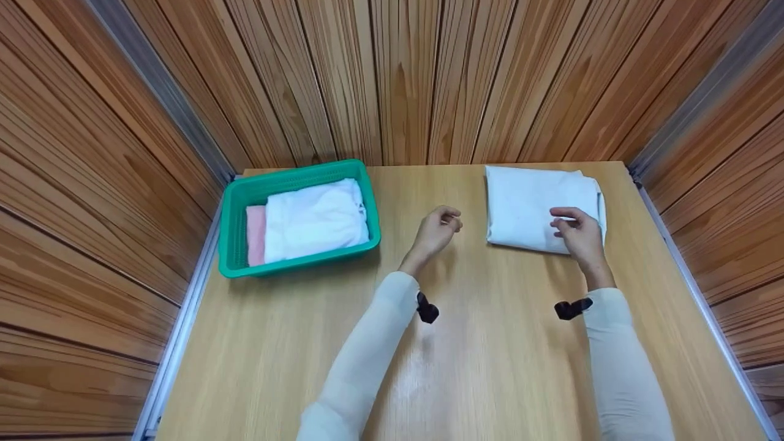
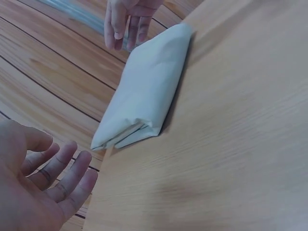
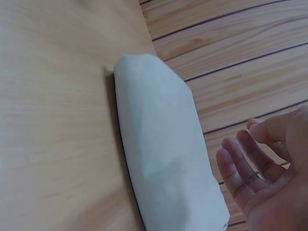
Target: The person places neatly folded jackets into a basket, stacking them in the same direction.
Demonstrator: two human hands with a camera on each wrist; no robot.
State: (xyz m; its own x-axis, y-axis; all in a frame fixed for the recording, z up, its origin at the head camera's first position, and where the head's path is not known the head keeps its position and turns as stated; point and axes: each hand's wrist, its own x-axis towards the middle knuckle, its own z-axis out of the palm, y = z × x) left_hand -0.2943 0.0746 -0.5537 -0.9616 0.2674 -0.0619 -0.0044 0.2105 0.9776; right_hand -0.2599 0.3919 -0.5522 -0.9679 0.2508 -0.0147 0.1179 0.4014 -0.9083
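A folded white cloth (image 1: 527, 205) lies flat at the back right of the table, its layered folded end (image 2: 137, 132) showing in the left wrist view. Over the cloth's right part hovers my right hand (image 1: 580, 236), fingers loosely bent and holding nothing; the right wrist view shows it apart from the cloth (image 3: 163, 144). My left hand (image 1: 436, 229) is above the table, left of the cloth, with relaxed fingers and an empty palm. To its left stands a green basket (image 1: 300, 262) containing a folded white cloth (image 1: 315, 220) and a pink cloth (image 1: 256, 236).
The wooden table (image 1: 484, 367) ends at a plank wall (image 1: 404, 79) behind it. Plank side walls with metal rails (image 1: 177, 343) flank it left and right. A small black camera (image 1: 427, 308) is worn on each wrist.
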